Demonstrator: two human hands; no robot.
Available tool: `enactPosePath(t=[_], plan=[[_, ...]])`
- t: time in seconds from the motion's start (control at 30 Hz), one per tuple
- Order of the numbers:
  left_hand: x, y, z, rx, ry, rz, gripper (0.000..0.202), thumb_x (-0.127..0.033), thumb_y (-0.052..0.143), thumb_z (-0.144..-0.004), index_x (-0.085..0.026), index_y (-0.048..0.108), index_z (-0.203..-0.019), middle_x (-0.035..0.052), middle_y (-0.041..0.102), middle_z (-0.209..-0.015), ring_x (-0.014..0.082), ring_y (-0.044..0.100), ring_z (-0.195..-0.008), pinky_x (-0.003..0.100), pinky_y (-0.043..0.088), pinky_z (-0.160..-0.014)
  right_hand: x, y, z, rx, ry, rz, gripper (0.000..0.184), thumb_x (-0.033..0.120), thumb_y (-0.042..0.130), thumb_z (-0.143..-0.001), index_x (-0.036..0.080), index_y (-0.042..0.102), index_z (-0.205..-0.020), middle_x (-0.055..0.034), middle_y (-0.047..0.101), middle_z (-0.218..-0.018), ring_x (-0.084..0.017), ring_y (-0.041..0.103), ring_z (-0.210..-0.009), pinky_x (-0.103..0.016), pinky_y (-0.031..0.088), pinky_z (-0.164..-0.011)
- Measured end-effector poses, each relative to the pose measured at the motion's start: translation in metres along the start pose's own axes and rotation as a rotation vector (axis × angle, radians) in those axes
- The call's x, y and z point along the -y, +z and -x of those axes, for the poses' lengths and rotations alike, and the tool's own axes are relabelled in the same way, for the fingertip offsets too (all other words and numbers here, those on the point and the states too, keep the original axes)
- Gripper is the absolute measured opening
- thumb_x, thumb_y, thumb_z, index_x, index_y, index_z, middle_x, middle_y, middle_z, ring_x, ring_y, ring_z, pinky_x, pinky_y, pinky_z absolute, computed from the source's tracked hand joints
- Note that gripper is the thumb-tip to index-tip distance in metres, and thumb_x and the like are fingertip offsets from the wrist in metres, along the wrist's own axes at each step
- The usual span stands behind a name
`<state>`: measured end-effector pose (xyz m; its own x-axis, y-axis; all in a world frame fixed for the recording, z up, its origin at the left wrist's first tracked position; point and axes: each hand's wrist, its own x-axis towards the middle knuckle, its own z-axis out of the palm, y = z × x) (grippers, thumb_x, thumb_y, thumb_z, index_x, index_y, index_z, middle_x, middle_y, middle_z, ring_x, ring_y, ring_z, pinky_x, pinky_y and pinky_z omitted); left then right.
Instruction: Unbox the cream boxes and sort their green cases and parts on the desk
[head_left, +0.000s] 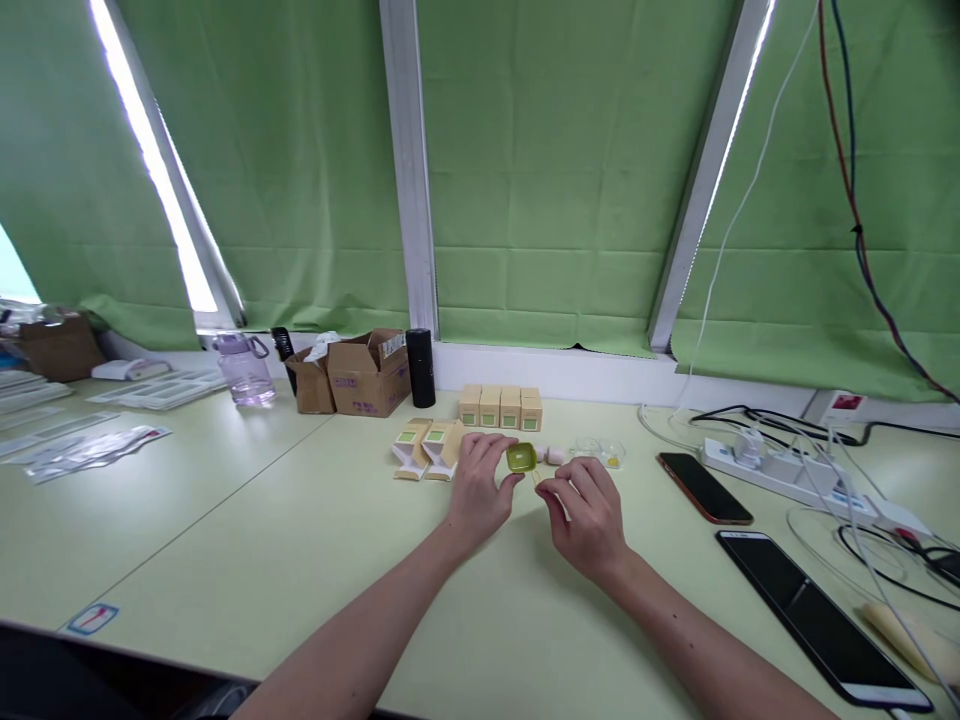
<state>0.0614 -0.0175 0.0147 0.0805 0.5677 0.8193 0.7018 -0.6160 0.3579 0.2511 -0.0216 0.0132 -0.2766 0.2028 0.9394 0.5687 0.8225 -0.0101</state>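
Between the thumb and fingers of my left hand (480, 482) is a small olive-green square dish (521, 458), its hollow side facing me. My right hand (586, 512) pinches a thin pale-yellow loop (536, 480) just below the dish's right corner; whether the two touch I cannot tell. Behind my hands lie small pink pieces (555, 456) and clear round plastic cups (600, 452), one with a bit of yellow. Two opened small boxes (427, 448) stand left of my left hand. A row of several closed kraft boxes (500, 408) is farther back.
To the right lie a phone (705, 488), a tablet (821, 615) and a power strip (787, 480) with tangled cables. At the back left are a cardboard box (371, 375), a black cylinder (421, 368) and a purple bottle (245, 370). Plastic packets (94, 450) lie far left.
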Motion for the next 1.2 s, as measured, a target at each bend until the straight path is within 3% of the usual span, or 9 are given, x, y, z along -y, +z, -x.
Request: enactPosePath(t=[0.2, 0.3, 0.4, 0.6, 0.8, 0.97, 1.2], plan=[[-0.002, -0.001, -0.004, -0.065, -0.184, 0.190, 0.042, -0.015, 0.075, -0.081, -0.026, 0.067, -0.121, 0.0083, 0.070, -0.118, 0.0283, 0.057, -0.115, 0.046, 0.051, -0.095, -0.008, 0.001, 0.003, 0.050, 0.066, -0.002, 0.014, 0.011, 0.058, -0.093, 0.023, 0.064, -0.088, -0.0062, 0.061, -0.082, -0.023, 0.052, -0.082, -0.036, 0.040, -0.068], [-0.002, -0.001, -0.009, -0.063, -0.393, 0.522, 0.043, -0.025, 0.076, -0.083, -0.024, 0.065, -0.124, 0.0104, 0.070, -0.122, 0.0247, 0.063, -0.109, 0.038, 0.052, -0.086, -0.010, 0.001, 0.004, 0.061, 0.073, -0.004, 0.014, 0.010, 0.058, -0.094, 0.022, 0.063, -0.088, -0.0061, 0.060, -0.082, -0.023, 0.052, -0.083, -0.036, 0.040, -0.068], [-0.003, -0.001, -0.014, -0.077, -0.588, 0.888, 0.048, -0.037, 0.079, -0.084, -0.020, 0.062, -0.126, 0.0121, 0.075, -0.113, 0.0211, 0.067, -0.099, 0.031, 0.051, -0.078, -0.010, 0.002, 0.004, 0.079, 0.079, -0.001, 0.015, 0.009, 0.057, -0.094, 0.021, 0.062, -0.088, -0.0062, 0.060, -0.083, -0.023, 0.052, -0.084, -0.035, 0.040, -0.069], [-0.001, -0.002, -0.015, -0.070, -0.853, 1.300, 0.036, -0.046, 0.076, -0.087, -0.016, 0.063, -0.099, 0.0177, 0.079, -0.104, 0.0183, 0.066, -0.080, 0.030, 0.048, -0.068, -0.015, 0.009, 0.013, 0.209, 0.103, 0.034, 0.015, 0.008, 0.054, -0.093, 0.020, 0.061, -0.087, -0.0058, 0.060, -0.084, -0.021, 0.052, -0.082, -0.033, 0.039, -0.068], [0.004, -0.002, -0.013, -0.133, -0.924, 1.368, 0.027, -0.041, 0.070, -0.091, -0.016, 0.062, -0.097, 0.0194, 0.078, -0.107, 0.0217, 0.070, -0.085, 0.032, 0.049, -0.069, -0.024, 0.019, 0.027, 0.333, 0.196, 0.064, 0.017, 0.006, 0.055, -0.090, 0.022, 0.061, -0.087, -0.0033, 0.063, -0.088, -0.019, 0.058, -0.079, -0.030, 0.038, -0.063], [0.004, -0.003, -0.013, -0.149, -0.948, 1.351, 0.026, -0.040, 0.071, -0.090, -0.015, 0.064, -0.096, 0.0187, 0.078, -0.106, 0.0196, 0.069, -0.079, 0.031, 0.048, -0.069, -0.027, 0.021, 0.030, 0.345, 0.217, 0.081, 0.016, 0.007, 0.056, -0.090, 0.023, 0.061, -0.086, -0.0026, 0.063, -0.088, -0.018, 0.061, -0.079, -0.028, 0.039, -0.061], [0.014, -0.004, -0.017, -0.172, -0.915, 1.184, 0.036, -0.045, 0.083, -0.077, -0.018, 0.061, -0.088, 0.0141, 0.078, -0.102, 0.0174, 0.065, -0.079, 0.027, 0.045, -0.065, -0.022, 0.020, 0.028, 0.356, 0.240, 0.065, 0.017, 0.007, 0.057, -0.090, 0.023, 0.060, -0.085, -0.0030, 0.065, -0.089, -0.018, 0.062, -0.079, -0.029, 0.039, -0.059]])
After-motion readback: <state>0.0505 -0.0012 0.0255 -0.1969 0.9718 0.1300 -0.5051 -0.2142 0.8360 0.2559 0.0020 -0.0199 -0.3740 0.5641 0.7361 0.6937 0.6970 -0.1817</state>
